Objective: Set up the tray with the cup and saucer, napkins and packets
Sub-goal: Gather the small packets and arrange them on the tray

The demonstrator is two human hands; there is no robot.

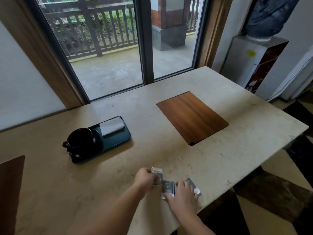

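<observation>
1. Both hands work at the near edge of the table (169, 150), and that is where the packets lie.
2. At the left, the left hand (144, 179) curls around one packet (157, 175), fingers narrowed on it. That packet's long axis runs from the near edge toward the window.
3. Just right of it a second packet (168, 187) lies flat between the two hands, long axis also running away from the edge.
4. Further right, the right hand (183, 195) rests palm down, fingers spread over the packets. A third packet (194, 185) shows beyond its fingers, turned on a slant. Whether this hand grips anything cannot be told.
5. Print on the packets is too blurred to read.
6. Well apart, toward the table's left side, sits the dark tray (116, 141). Its long axis slants toward the window.
7. Inside the tray, the black cup (80, 139) stands on its saucer (98, 141) at the near-left end, handle pointing left. Folded grey napkins (111, 127) fill the far end.
</observation>
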